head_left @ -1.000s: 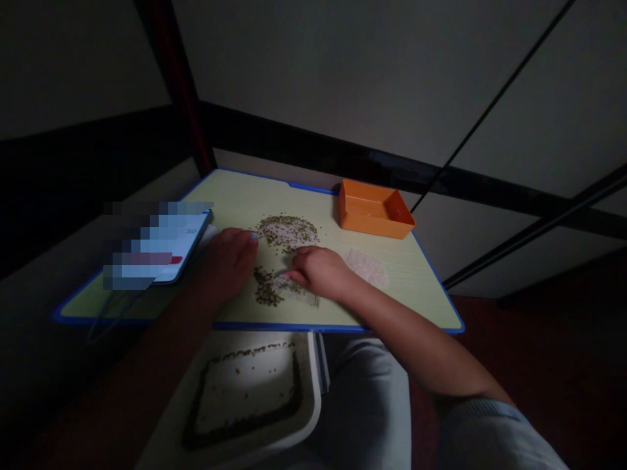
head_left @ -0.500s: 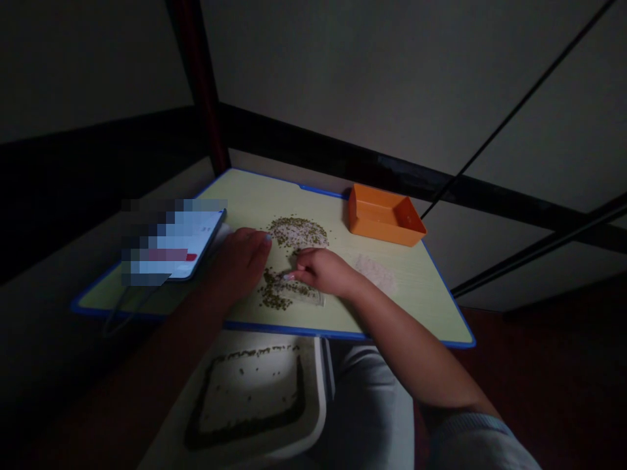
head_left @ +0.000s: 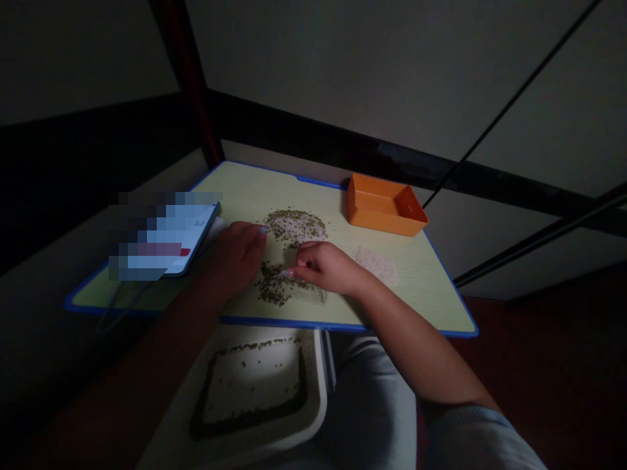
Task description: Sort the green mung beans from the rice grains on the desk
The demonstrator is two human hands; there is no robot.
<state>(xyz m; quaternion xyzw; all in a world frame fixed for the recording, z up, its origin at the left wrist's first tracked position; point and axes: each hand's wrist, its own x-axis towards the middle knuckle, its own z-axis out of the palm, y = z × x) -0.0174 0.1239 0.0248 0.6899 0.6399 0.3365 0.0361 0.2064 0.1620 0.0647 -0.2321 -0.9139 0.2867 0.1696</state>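
Near frame center, on the yellow, blue-edged worktop (head_left: 431, 294): right hand (head_left: 326, 269), fingers loosely curled, thumb stretched left, narrow gap from thumb to fingers. Anything tucked inside that grip: can't tell. Just left of and slightly below the grip: green pile (head_left: 272, 287), small dark grains, loosely spread, thumb tip at or just over its right edge, contact unclear. Above and left of the same grip: mixed pile (head_left: 296, 225), pale grains with green ones, strays around it. Just right of the wrist: pale pile (head_left: 376, 264). Directly below the grip: translucent patch (head_left: 311, 297) with faint markings, too dim to identify.

Left of center: left hand (head_left: 240, 254), back up, fingertips near the left edge of the mixed pile. Wide or narrow there: can't tell, fingers partly hidden. Farther left in frame: phone (head_left: 183, 235), tilted, screen lit, partly pixelated. Right of center, at far edge of worktop: orange box (head_left: 385, 215), well apart from both hands. Bottom center, below near edge of worktop: white container (head_left: 317, 378), dark grains lining its inner edges, few scattered on its floor.
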